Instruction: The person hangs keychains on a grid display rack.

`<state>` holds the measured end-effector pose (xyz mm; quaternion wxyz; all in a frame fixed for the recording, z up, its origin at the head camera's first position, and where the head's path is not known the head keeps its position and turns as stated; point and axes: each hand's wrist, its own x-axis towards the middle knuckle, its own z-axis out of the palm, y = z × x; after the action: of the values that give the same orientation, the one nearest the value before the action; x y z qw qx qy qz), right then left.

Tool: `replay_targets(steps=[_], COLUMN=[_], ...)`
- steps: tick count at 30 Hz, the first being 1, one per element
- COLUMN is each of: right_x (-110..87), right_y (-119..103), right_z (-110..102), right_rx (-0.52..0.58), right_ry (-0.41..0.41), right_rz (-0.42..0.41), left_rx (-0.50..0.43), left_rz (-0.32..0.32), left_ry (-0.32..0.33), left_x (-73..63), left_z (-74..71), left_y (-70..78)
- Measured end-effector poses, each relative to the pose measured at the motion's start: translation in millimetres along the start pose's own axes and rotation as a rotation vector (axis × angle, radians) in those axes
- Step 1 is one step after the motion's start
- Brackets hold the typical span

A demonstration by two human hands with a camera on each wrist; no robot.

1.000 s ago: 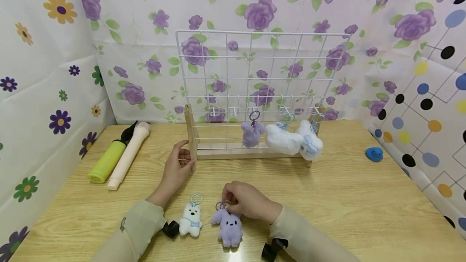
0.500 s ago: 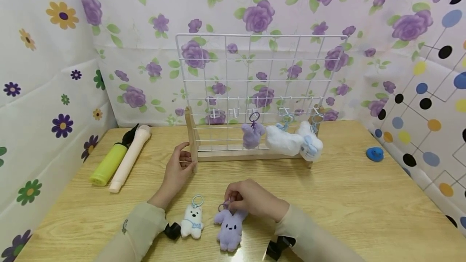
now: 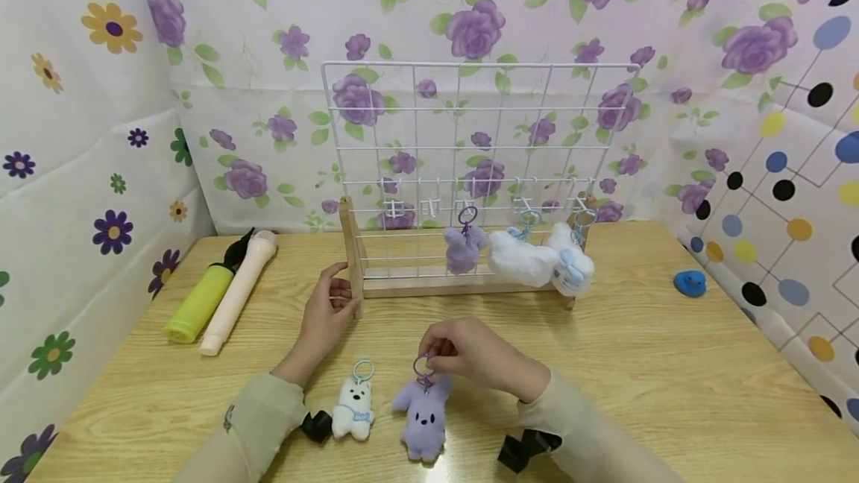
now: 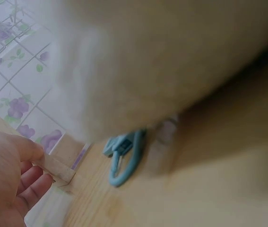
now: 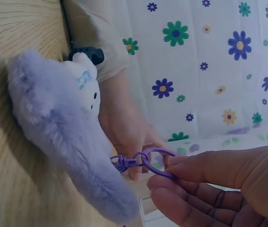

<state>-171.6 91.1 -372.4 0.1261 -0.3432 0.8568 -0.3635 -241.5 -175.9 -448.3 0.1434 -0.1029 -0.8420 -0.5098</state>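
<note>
Between thumb and fingers, my right hand [image 3: 470, 352] pinches the purple ring [image 5: 158, 163] of a lilac plush keychain [image 3: 424, 423]. The plush, with long ears and a small dark-eyed face, is still low at the table, its ring drawn upward. My left hand [image 3: 326, 309] holds the wooden end post [image 3: 352, 256] of a white wire grid rack [image 3: 436, 125]. Left of the lilac plush lies a white bear keychain [image 3: 353, 410] with a pale blue ring [image 4: 124, 158]. On the rack's hooks hang a lilac plush [image 3: 464, 248] and two white plushes [image 3: 523, 259].
White hooks [image 3: 394, 209] line the rack to the left of the hanging plushes. A yellow-green hand pump [image 3: 201, 300] and a pale pink tube [image 3: 238, 293] lie at the table's left. Far to the right sits a blue toy duck [image 3: 690, 283]. Patterned cloth walls surround the table.
My right hand has risen slightly and shifted right, pulling the purple ring upright above the lilac plush. The left hand stays at the rack's post.
</note>
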Motion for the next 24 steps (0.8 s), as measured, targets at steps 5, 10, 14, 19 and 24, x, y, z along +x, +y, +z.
replay_targets(steps=[5,10,14,19,24], right_x=[-2.4,-4.2,-5.6,-5.8,-4.7], right_y=[-6,-10,-13,-17,-22], right_z=[-7,-13,-18,-23,-31], right_rx=[-0.009,-0.022,-0.025,-0.039,-0.072], right_ry=[0.014,0.027,0.034,0.041,0.058], right_rz=[-0.017,-0.025,-0.027,-0.045,-0.077], left_rx=[0.003,0.000,-0.005,-0.002,-0.002], left_rz=[-0.001,0.008,0.013,0.007,-0.003], left_ry=[-0.001,0.001,0.001,-0.003,-0.008], left_x=[0.1,0.1,0.4,0.4,-0.1], left_z=[-0.1,0.2,0.6,0.4,-0.3], left_y=[-0.4,-1.1,-1.0,-0.9,0.3])
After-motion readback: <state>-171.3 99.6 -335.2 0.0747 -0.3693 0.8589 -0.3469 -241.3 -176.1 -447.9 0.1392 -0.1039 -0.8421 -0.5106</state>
